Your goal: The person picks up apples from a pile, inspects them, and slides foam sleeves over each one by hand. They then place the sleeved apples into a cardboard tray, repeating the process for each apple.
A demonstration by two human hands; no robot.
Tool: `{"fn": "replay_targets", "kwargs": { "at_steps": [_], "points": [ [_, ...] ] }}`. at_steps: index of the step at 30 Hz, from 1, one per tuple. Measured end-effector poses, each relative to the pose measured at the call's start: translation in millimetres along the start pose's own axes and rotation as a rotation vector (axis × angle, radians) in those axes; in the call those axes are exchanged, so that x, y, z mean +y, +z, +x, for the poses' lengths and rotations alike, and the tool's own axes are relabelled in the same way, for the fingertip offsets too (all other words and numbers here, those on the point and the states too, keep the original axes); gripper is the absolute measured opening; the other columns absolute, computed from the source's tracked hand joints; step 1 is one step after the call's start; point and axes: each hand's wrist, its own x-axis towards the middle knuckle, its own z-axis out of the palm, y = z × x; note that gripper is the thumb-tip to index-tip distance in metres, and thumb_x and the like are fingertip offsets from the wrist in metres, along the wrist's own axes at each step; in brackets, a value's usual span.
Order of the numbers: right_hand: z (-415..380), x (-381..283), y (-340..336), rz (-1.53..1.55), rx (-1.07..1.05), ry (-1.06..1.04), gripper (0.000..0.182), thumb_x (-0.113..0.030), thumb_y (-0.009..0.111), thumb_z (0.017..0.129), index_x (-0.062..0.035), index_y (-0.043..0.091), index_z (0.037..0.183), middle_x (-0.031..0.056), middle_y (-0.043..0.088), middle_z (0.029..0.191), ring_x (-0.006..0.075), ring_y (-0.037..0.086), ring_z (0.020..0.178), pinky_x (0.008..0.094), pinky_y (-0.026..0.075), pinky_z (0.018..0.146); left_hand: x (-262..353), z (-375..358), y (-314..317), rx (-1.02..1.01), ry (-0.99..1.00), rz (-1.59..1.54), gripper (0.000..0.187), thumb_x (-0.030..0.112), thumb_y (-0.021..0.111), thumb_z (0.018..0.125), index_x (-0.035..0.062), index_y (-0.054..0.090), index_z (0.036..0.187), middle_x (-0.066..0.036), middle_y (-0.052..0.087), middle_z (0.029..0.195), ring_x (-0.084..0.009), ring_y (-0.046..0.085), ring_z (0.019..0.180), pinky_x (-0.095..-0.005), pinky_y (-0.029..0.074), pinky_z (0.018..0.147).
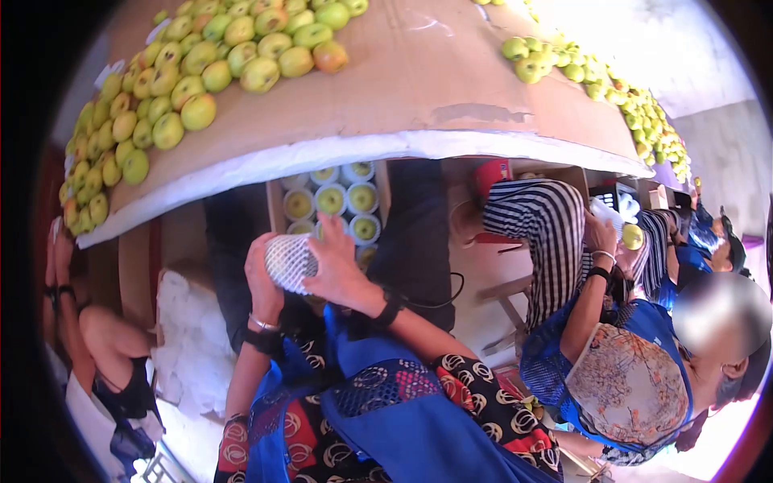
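Observation:
Between my hands is a white foam fruit net, rounded in shape; whether an apple fills it is hidden. My left hand is closed around its left side. On the right side, my right hand grips the net with thumb and bent fingers. Just beyond my hands, below the table edge, a cardboard box holds rows of green apples in white foam nets. The near part of the box is partly covered by my hands.
A cardboard-covered table with a white padded edge spans the front, with apples heaped at left and right. White packing material stands at my left. At my right, a seated co-worker handles an apple.

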Motion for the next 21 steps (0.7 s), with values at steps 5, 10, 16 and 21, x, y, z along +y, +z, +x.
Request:
{"fn": "replay_targets", "kwargs": {
  "at_steps": [5,10,16,21],
  "points": [
    [4,12,16,-0.004,-0.089,0.049,0.054,-0.019,0.074,0.056,0.0048,0.057,0.102,0.0272,0.021,0.138,0.0483,0.018,0.128,0.0592,0.021,0.099,3,-4,8,0.001,0.061,0.112,0.033,0.023,0.036,0.093,-0.0026,0.056,0.101,-0.01,0.058,0.093,-0.0155,0.056,0.084,-0.0265,0.044,0.077],
    [2,27,36,0.16,-0.027,0.093,0.047,-0.019,0.074,0.059,0.0045,0.059,0.097,0.0266,0.021,0.139,0.0481,0.018,0.128,0.0551,0.021,0.101,5,-5,12,-0.038,0.081,0.133,0.034,0.024,0.037,0.093,-0.0028,0.055,0.103,-0.009,0.059,0.094,-0.0153,0.057,0.085,-0.0266,0.045,0.077],
    [-1,30,44,0.395,0.081,0.046,0.045,-0.019,0.074,0.062,0.0012,0.061,0.1,0.0288,0.022,0.139,0.0475,0.02,0.128,0.0492,0.023,0.104,8,-5,15,-0.046,0.059,0.025,0.035,0.026,0.037,0.093,-0.0023,0.053,0.106,-0.01,0.059,0.095,-0.0165,0.059,0.086,-0.0276,0.048,0.076],
    [-2,32,52,0.628,0.009,0.145,0.044,-0.017,0.071,0.064,0.0017,0.061,0.102,0.0316,0.024,0.137,0.045,0.024,0.128,0.0436,0.022,0.106,7,-2,12,-0.093,0.038,-0.023,0.036,0.027,0.037,0.093,-0.0026,0.053,0.106,-0.011,0.059,0.098,-0.0178,0.059,0.087,-0.0287,0.048,0.078]
  ]
}}
